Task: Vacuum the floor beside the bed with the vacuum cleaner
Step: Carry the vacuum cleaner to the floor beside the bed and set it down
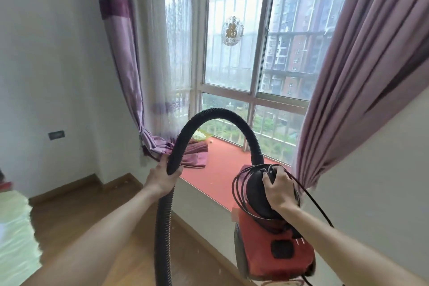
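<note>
Head view: the left hand (162, 176) is wrapped round the black ribbed hose (222, 115), thumb on one side and fingers curled behind, gripping it just in front of the near edge of the red-covered window ledge (220, 169). From that grip the hose arches up and over to the top of the vacuum cleaner (281, 253); its other length drops straight down and leaves the frame at the bottom edge, so its end is unseen.

The right hand (279, 190) is closed over the black domed top of the red vacuum cleaner, its fingers curled round a part that the hand itself hides, with loops of the black cord (238, 195) coiled under and around it. The machine sits by the ledge's front right corner, above the wooden floor (76, 206); whether its base touches the floor cannot be told.

A strip of the bed (14, 234) is cut off at the left edge and blurred. A purple curtain (348, 76) hangs at the right.
</note>
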`<act>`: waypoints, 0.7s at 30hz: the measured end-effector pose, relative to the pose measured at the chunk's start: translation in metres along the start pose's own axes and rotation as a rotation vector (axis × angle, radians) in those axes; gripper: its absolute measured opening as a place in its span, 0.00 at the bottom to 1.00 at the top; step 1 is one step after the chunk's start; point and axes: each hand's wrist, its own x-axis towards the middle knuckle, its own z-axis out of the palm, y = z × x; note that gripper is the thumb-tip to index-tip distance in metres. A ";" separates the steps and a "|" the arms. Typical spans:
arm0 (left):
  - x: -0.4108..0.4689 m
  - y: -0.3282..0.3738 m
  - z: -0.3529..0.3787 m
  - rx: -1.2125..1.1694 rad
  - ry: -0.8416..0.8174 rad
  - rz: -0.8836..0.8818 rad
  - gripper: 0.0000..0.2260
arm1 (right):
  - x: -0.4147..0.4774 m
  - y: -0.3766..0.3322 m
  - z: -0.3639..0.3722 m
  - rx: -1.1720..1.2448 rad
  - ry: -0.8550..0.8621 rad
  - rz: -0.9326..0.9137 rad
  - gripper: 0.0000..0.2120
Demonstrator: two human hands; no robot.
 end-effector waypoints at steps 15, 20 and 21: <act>0.125 -0.138 -0.099 0.052 0.210 -0.177 0.15 | 0.107 -0.118 0.223 0.089 -0.246 -0.137 0.09; 0.150 -0.170 -0.122 0.042 0.248 -0.209 0.13 | 0.126 -0.156 0.280 0.143 -0.293 -0.139 0.09; 0.155 -0.176 -0.127 0.035 0.259 -0.218 0.13 | 0.129 -0.164 0.291 0.149 -0.300 -0.140 0.09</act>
